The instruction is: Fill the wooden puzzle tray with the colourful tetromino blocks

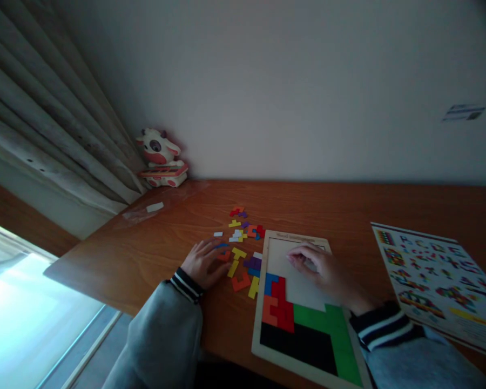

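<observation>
A wooden puzzle board [261, 302] lies near the desk's front edge, partly filled with black, green, red, orange and blue pieces. My right hand [322, 270] rests over the board's white area, fingers curled with tips pressed down; I cannot make out a piece under them. My left hand [204, 262] lies flat with fingers spread on the desk, touching the loose coloured puzzle pieces [243, 254] scattered left of the board.
A printed pattern sheet [433, 275] lies at the right. A cow-shaped toy [162, 159] stands in the back left corner by the curtain [44, 108]. A small white piece and clear wrapper [154, 208] lie near it. The desk edge drops off at the left.
</observation>
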Action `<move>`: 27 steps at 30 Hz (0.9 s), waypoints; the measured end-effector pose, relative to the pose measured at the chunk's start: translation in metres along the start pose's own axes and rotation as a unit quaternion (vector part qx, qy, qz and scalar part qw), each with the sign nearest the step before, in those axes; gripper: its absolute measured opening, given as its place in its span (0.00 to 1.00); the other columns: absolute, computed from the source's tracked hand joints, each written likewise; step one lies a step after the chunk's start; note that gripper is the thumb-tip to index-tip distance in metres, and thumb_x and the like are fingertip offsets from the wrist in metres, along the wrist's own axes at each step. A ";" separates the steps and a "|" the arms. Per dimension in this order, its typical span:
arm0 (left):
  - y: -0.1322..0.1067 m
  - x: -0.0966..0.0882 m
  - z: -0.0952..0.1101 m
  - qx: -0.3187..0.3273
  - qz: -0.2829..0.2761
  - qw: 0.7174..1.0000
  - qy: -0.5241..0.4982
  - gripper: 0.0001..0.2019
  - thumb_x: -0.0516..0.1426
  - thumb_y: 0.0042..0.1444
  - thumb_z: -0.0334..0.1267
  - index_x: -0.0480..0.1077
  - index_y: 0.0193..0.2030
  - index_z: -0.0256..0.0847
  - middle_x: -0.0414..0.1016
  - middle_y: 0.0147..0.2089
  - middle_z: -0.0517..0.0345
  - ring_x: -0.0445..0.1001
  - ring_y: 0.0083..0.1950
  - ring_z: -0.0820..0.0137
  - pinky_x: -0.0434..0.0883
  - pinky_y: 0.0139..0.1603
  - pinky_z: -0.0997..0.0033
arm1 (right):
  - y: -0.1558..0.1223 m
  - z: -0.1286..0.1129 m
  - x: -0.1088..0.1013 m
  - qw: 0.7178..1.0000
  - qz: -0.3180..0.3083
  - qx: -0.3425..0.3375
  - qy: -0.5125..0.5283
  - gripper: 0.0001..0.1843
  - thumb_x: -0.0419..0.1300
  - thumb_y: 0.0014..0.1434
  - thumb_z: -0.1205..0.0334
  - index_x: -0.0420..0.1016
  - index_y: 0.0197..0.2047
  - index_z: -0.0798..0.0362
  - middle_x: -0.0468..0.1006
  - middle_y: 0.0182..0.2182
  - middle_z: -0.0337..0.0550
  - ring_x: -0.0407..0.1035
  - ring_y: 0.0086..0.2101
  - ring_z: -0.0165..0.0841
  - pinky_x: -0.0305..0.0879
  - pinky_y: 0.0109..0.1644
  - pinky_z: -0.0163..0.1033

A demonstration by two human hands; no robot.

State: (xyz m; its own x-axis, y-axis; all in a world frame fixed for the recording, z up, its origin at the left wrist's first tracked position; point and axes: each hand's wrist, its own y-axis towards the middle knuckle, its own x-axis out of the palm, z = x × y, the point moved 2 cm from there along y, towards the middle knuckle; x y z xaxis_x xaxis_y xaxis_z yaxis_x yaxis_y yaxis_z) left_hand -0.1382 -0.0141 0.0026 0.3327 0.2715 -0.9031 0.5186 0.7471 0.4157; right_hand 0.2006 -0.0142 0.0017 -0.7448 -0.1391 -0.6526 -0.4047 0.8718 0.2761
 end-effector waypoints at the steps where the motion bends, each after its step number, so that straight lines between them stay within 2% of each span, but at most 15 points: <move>1: -0.004 0.003 0.008 0.029 -0.031 0.999 -0.014 0.23 0.57 0.63 0.50 0.69 0.61 0.44 0.70 0.65 0.49 0.68 0.65 0.56 0.69 0.63 0.50 | -0.002 0.003 -0.004 1.000 0.024 -0.009 -0.016 0.14 0.54 0.68 0.50 0.77 0.44 0.49 0.79 0.42 0.45 0.74 0.41 0.37 0.70 0.49 0.45; 3: -0.008 0.009 0.019 0.055 -0.064 0.996 -0.036 0.25 0.55 0.64 0.50 0.66 0.65 0.45 0.66 0.68 0.49 0.64 0.68 0.55 0.68 0.65 0.48 | -0.008 0.008 -0.011 0.997 0.070 -0.019 -0.039 0.14 0.54 0.67 0.50 0.77 0.42 0.49 0.79 0.40 0.45 0.74 0.40 0.38 0.70 0.48 0.46; 6: -0.008 0.014 0.024 0.056 -0.061 0.995 -0.061 0.22 0.51 0.67 0.46 0.66 0.65 0.43 0.68 0.67 0.49 0.66 0.67 0.57 0.67 0.65 0.49 | -0.024 0.013 -0.019 0.991 0.121 0.000 -0.056 0.15 0.53 0.68 0.50 0.76 0.43 0.49 0.79 0.40 0.45 0.74 0.40 0.38 0.70 0.47 0.45; 10: -0.008 0.017 0.015 0.042 -0.024 0.997 -0.064 0.19 0.48 0.68 0.40 0.70 0.61 0.40 0.72 0.63 0.47 0.70 0.64 0.59 0.69 0.63 0.52 | -0.049 0.014 -0.021 0.987 0.145 0.023 -0.070 0.15 0.52 0.68 0.50 0.74 0.43 0.49 0.78 0.39 0.45 0.74 0.39 0.38 0.70 0.46 0.44; 14: -0.011 0.020 0.005 -0.006 -0.002 1.000 -0.018 0.18 0.49 0.65 0.37 0.74 0.56 0.41 0.75 0.60 0.48 0.74 0.57 0.59 0.72 0.58 0.51 | -0.066 0.012 -0.019 0.984 0.150 0.029 -0.088 0.14 0.52 0.68 0.50 0.74 0.42 0.49 0.78 0.40 0.45 0.73 0.39 0.38 0.70 0.46 0.44; 17: -0.015 0.024 0.001 -0.013 0.007 1.000 -0.010 0.17 0.50 0.63 0.35 0.76 0.53 0.43 0.78 0.56 0.49 0.75 0.55 0.60 0.73 0.56 0.52 | -0.070 0.013 -0.019 0.979 0.178 0.034 -0.094 0.15 0.51 0.68 0.50 0.74 0.42 0.50 0.78 0.40 0.47 0.74 0.40 0.39 0.70 0.46 0.45; 23: -0.020 0.028 -0.005 0.034 0.002 0.999 -0.042 0.22 0.49 0.58 0.28 0.77 0.54 0.45 0.78 0.57 0.51 0.74 0.57 0.61 0.73 0.58 0.51 | -0.069 0.021 -0.020 0.971 0.200 0.055 -0.116 0.17 0.50 0.69 0.49 0.73 0.44 0.51 0.78 0.38 0.47 0.73 0.37 0.38 0.70 0.44 0.45; 27: -0.019 0.025 -0.009 0.030 0.001 0.998 -0.059 0.21 0.49 0.61 0.30 0.77 0.53 0.47 0.79 0.55 0.52 0.75 0.55 0.63 0.73 0.58 0.54 | -0.066 0.022 -0.019 0.966 0.206 0.066 -0.139 0.17 0.50 0.68 0.50 0.73 0.44 0.51 0.78 0.36 0.46 0.73 0.36 0.38 0.70 0.43 0.45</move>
State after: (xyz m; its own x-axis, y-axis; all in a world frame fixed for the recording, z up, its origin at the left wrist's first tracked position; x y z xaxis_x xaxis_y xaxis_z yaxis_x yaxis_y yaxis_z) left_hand -0.1473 -0.0161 -0.0287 0.4223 0.1972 -0.8847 0.5624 0.7085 0.4264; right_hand 0.2530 -0.0593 -0.0195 -0.6502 0.3477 -0.6756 -0.0192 0.8813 0.4721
